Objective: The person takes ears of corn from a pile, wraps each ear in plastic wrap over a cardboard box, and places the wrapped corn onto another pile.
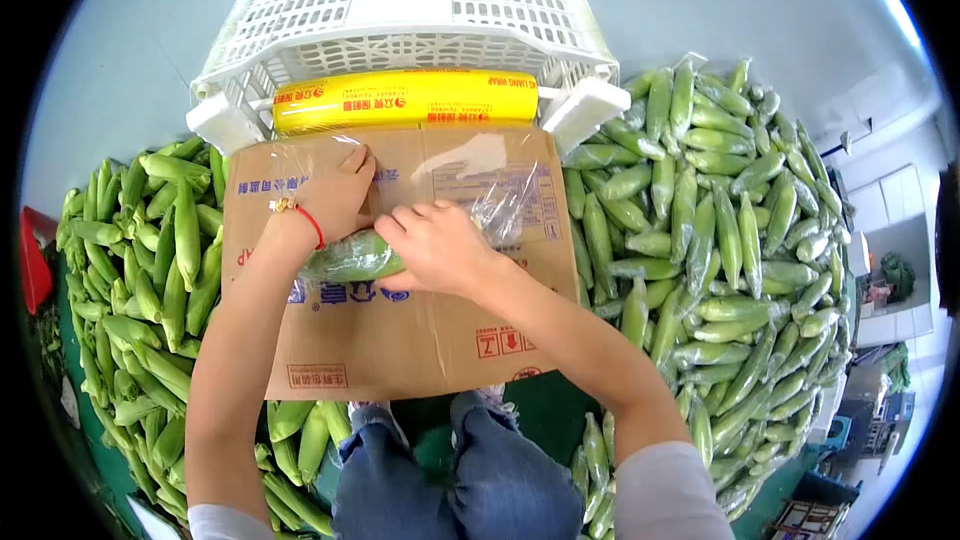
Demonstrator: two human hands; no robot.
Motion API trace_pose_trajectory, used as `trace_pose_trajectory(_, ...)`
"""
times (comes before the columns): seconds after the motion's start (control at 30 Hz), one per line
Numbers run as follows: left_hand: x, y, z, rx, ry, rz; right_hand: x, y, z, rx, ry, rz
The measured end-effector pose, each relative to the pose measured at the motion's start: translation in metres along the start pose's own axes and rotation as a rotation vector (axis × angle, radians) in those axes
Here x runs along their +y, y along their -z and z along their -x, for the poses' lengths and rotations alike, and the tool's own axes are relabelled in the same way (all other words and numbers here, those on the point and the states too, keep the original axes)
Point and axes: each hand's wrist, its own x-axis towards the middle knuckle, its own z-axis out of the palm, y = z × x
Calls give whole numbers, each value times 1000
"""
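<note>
White slotted plastic forms the crate [400, 45] at the far edge of the brown printed cardboard sheet [400, 365], with a yellow cylindrical wrap roll [405, 100] between its near corners. Around the cardboard's middle lies a long green corn ear [345, 265] in clear film. The right hand [435, 245] curls over its right end, gripping it; the left hand [335, 195] lies open, fingers extended toward the cardboard's far edge. Green husked ears [150, 260] heap left of the cardboard, film-wrapped ears [720, 270] right.

Brown cardboard [385, 350] — on it, clear film [512, 202] around a green corn cob [350, 260].
</note>
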Motion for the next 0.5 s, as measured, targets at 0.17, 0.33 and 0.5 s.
trace_pose_trajectory(0.17,9,7,1,-4,-9,-41,-67,40,66,-384,75,-256)
trace_pose_trajectory(0.33,18,1,53,617,-126,378,-87,45,157,-304,-409,-909)
trace_pose_trajectory(0.5,111,-23,110,951,-336,724,-90,52,120,-481,-989,-2394)
